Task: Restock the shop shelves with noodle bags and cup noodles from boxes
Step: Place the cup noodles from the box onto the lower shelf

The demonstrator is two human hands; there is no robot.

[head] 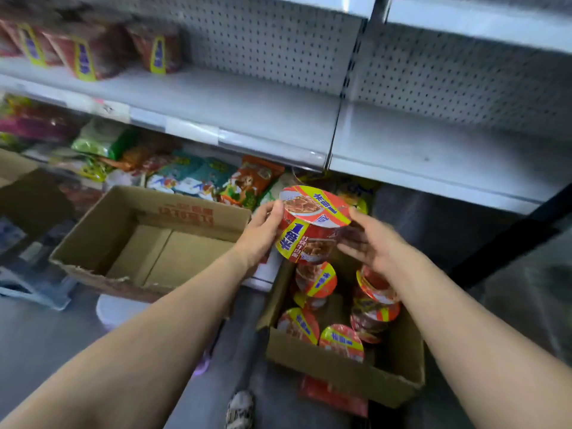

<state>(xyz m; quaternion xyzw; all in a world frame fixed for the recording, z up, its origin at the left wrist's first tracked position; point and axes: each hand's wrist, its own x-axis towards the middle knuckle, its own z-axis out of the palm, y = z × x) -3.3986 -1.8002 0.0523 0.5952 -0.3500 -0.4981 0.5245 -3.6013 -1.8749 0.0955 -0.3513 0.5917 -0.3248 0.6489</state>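
A red cup noodle (312,224) with a yellow and blue band is held in the air between both hands, tilted with its lid up. My left hand (261,233) grips its left side, fingers curled at the rim. My right hand (371,243) touches its right side with the fingers spread fairly straight. Directly below, a cardboard box (343,376) on the floor holds several more red cup noodles (315,278). In front, the grey middle shelf (247,109) is bare on its right part. Red noodle bags (83,54) stand at its far left.
An empty open cardboard box (148,239) sits to the left on the floor. Mixed colourful noodle bags (198,178) fill the bottom shelf behind it. A second bare shelf bay (448,150) lies to the right. My shoe (240,408) shows near the bottom edge.
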